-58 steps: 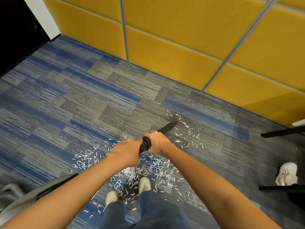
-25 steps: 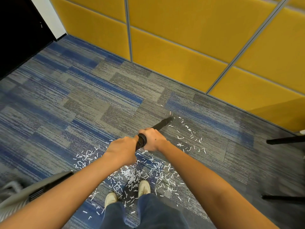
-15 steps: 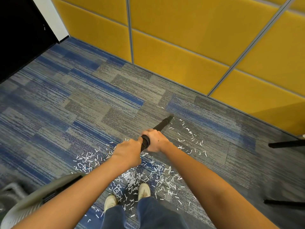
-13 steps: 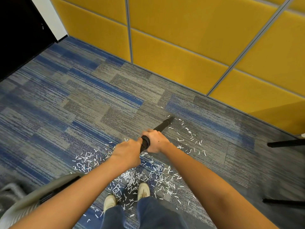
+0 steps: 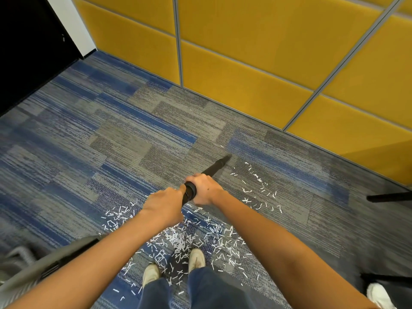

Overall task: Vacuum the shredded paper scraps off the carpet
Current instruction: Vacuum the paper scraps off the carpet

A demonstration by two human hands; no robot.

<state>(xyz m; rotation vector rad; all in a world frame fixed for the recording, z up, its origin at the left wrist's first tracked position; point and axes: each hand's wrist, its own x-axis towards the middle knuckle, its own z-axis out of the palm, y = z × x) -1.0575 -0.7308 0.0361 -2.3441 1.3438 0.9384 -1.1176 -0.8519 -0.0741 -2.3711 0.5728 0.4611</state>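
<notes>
– Down by the pale shoes (image 5: 196,259), nearest my camera, the thick heap of shredded paper scraps (image 5: 178,240) lies on the carpet (image 5: 111,141) just as it did two seconds back. Nothing there has been lifted.

– And the hands?

– My view shows the left hand (image 5: 163,205) wrapped round the rear of the black vacuum wand (image 5: 214,169). The right hand (image 5: 205,190) is clasped round it just ahead, with the ribbed collar (image 5: 190,192) showing between them. Both have kept that grip throughout.

– So what has changed?

– Only the far end. The nozzle tip (image 5: 225,158) has crept a little forward and to the left, toward the yellow wall panels (image 5: 245,63), and it sits low against the carpet. The strips that ringed it a moment ago look mostly gone. I now make out one stray strip just beyond it and a thin scatter (image 5: 256,188) off to its right.

– Meaning?

– I judge that the outer fringe on the left is nearly cleared, but that is the small part. The scatter to the right is untouched, and the bulk sits between the wand and the feet, partly under my view of the arms. By my reckoning the job is early. The tip next needs slow passes rightward, then back toward the shoes.
</notes>
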